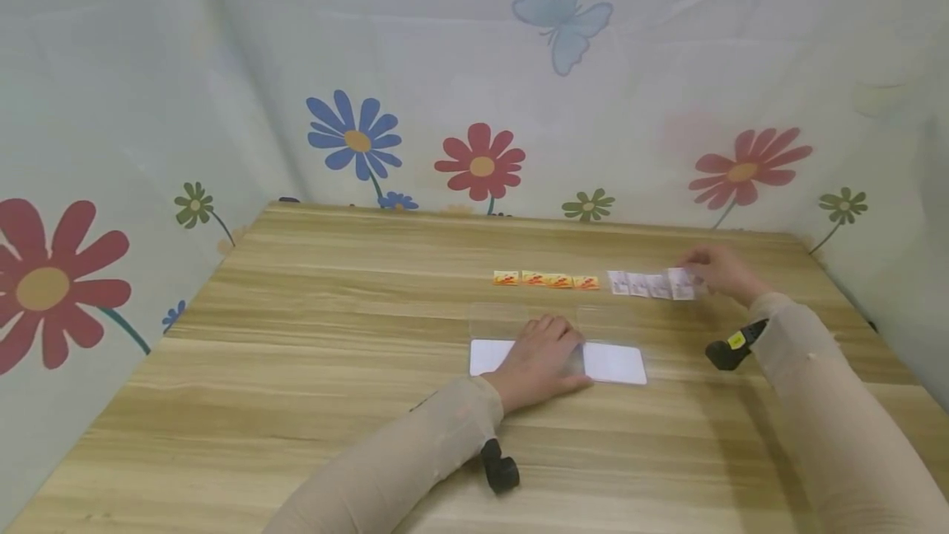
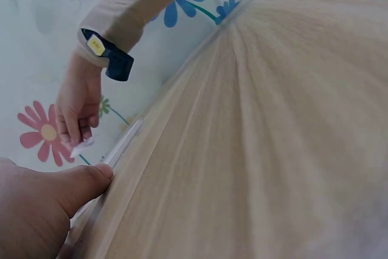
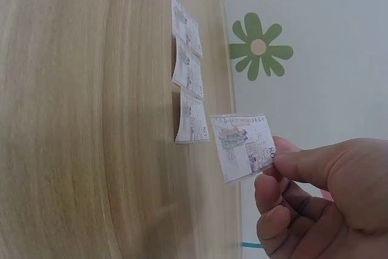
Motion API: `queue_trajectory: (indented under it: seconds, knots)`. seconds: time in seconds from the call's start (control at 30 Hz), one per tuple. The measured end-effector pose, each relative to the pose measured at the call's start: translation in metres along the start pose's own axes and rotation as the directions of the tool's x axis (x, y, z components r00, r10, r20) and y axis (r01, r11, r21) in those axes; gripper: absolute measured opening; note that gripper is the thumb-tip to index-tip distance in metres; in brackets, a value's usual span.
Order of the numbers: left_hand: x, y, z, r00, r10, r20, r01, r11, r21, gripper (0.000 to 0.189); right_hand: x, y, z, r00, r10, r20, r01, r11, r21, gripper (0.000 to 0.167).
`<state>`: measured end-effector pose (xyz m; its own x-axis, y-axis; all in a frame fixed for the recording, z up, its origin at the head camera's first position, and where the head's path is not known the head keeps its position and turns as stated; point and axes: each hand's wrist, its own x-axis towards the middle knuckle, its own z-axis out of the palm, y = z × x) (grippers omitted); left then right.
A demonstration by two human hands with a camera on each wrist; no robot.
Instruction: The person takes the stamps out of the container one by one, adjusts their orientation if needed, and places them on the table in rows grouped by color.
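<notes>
My right hand [image 1: 722, 272] pinches a pale postage stamp [image 3: 244, 147] by its edge between thumb and fingers. It is held just off the table at the right end of a row of similar stamps [image 3: 189, 74] with toothed edges. The left hand [image 1: 539, 359] lies over the middle of a flat white and clear plastic holder [image 1: 615, 363]. In the left wrist view, the left thumb [image 2: 85, 185] touches the holder's edge. The hand hides the holder's middle, so I cannot tell whether it is one piece or two. Transparent flaps [image 1: 498, 320] extend from its far side.
Several orange-and-yellow stamps [image 1: 547, 279] lie in a row left of the pale ones. Everything rests on a wood-grain table [image 1: 334, 311]. Behind it hangs a pale curtain [image 1: 415, 48] printed with flowers and a butterfly. Each wrist carries a black camera [image 1: 730, 353].
</notes>
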<state>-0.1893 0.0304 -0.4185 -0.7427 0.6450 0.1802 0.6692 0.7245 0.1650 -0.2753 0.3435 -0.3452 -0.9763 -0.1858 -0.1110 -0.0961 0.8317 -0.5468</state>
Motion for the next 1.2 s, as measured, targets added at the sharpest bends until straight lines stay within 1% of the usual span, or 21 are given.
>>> queue_trajectory:
  seconds: [0.23, 0.5, 0.63, 0.7, 0.87, 1.03, 1.2]
  knots:
    - [0.001, 0.0, 0.0, 1.0, -0.004, 0.012, 0.004, 1.0, 0.002, 0.058, 0.005, 0.006, 0.002, 1.0, 0.016, -0.016, -0.017, 0.999, -0.044, 0.028]
    - [0.002, -0.001, 0.0, 1.0, -0.001, 0.001, 0.001, 1.0, 0.016, 0.058, 0.011, 0.015, 0.005, 0.999, -0.04, -0.033, 0.039, 0.999, -0.027, 0.024]
    - [0.001, 0.0, -0.001, 1.0, -0.014, 0.017, 0.014, 1.0, 0.01, 0.057, 0.013, 0.018, 0.009, 0.997, -0.053, -0.048, 0.05, 0.997, -0.055, 0.023]
    - [0.001, 0.001, -0.001, 0.999, -0.018, 0.026, 0.018, 1.0, 0.009, 0.057, 0.013, 0.02, 0.011, 0.996, -0.073, -0.06, 0.069, 0.995, -0.065, 0.022]
    - [0.0, 0.002, 0.0, 1.0, -0.012, 0.021, 0.012, 1.0, 0.018, 0.056, 0.015, 0.022, 0.015, 0.991, -0.106, -0.084, 0.097, 0.99, -0.098, 0.019]
    - [0.0, 0.002, -0.002, 1.0, -0.007, 0.017, 0.006, 1.0, 0.025, 0.056, 0.019, 0.025, 0.016, 0.991, -0.094, -0.093, 0.084, 0.99, -0.114, 0.019]
    - [-0.001, 0.001, -0.002, 1.0, -0.006, 0.016, 0.005, 0.999, 0.039, 0.056, 0.023, 0.027, 0.018, 0.994, -0.062, -0.09, 0.052, 0.992, -0.113, 0.021]
